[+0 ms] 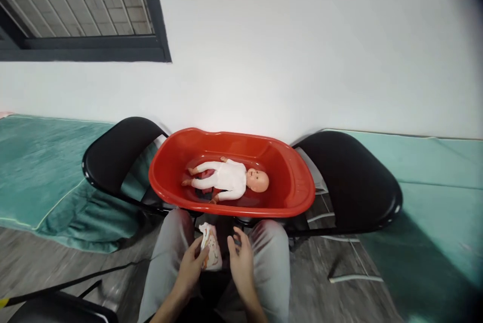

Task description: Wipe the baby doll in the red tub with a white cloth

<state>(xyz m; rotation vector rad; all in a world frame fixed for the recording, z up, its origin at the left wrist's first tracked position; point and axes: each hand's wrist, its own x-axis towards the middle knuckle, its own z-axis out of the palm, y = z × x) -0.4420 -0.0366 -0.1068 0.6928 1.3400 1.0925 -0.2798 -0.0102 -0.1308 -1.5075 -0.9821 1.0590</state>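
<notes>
My left hand (189, 266) is closed on the left edge of a small white soft pack (214, 252), which has a cartoon print and looks like tissues or wipes. The pack's top end is crumpled. To the right of it, my right hand (241, 261) is held with its fingers apart and nothing in it. Beyond both hands, a baby doll (233, 180) in white clothing lies on its back in a red baby bathtub (298, 177), head to the right. Something reddish and dark, which I cannot make out, shows beneath the doll's legs.
The tub stands between a black folding chair (113, 154) on the left and another black chair (358, 177) on the right, against a white wall (294, 51). Green-covered beds (49, 162) flank them. A dark strap (83, 278) crosses at lower left, above a black seat (56, 310).
</notes>
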